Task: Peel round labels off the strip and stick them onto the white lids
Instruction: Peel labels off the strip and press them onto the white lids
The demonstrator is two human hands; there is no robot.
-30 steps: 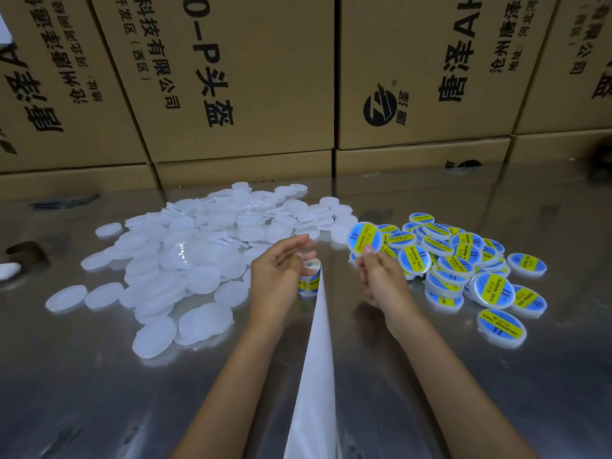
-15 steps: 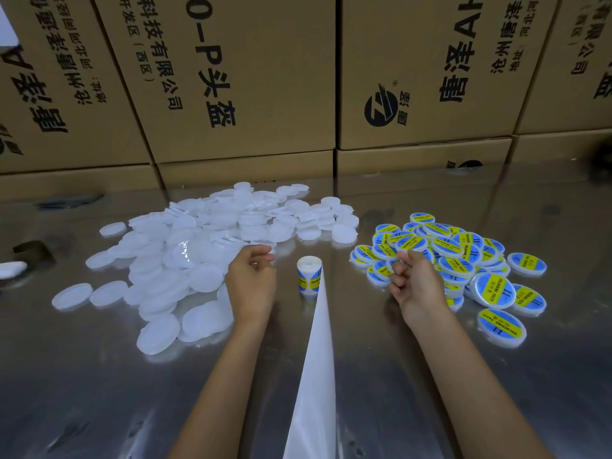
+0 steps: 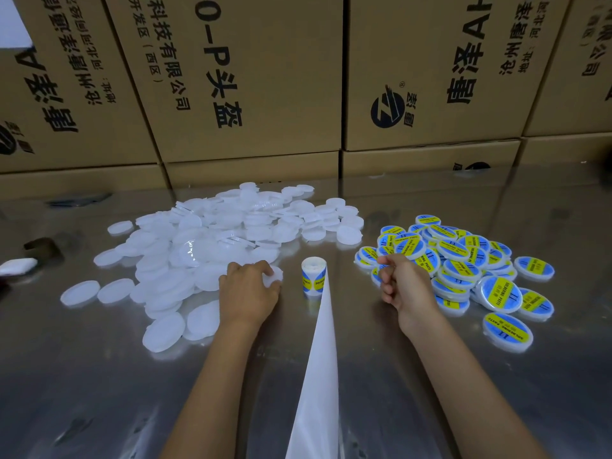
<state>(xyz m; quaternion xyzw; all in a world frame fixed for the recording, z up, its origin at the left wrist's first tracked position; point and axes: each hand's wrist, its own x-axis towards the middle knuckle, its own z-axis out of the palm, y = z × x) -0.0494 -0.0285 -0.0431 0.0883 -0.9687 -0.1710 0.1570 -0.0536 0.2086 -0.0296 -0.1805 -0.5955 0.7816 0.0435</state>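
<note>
A heap of plain white lids covers the steel table's left half. My left hand lies at the heap's near right edge, its fingers curled round one white lid. A roll of blue-and-yellow round labels stands upright between my hands, and its bare white backing strip trails toward me. My right hand hovers beside the pile of labelled lids, fingers curled, nothing visible in them.
Stacked cardboard boxes wall off the far side of the steel table. A dark object and a white item lie at the far left edge.
My right hand dropped the labelled lid onto the right pile and drew back. My left hand left the roll, moved left to the white heap and took hold of a lid.
</note>
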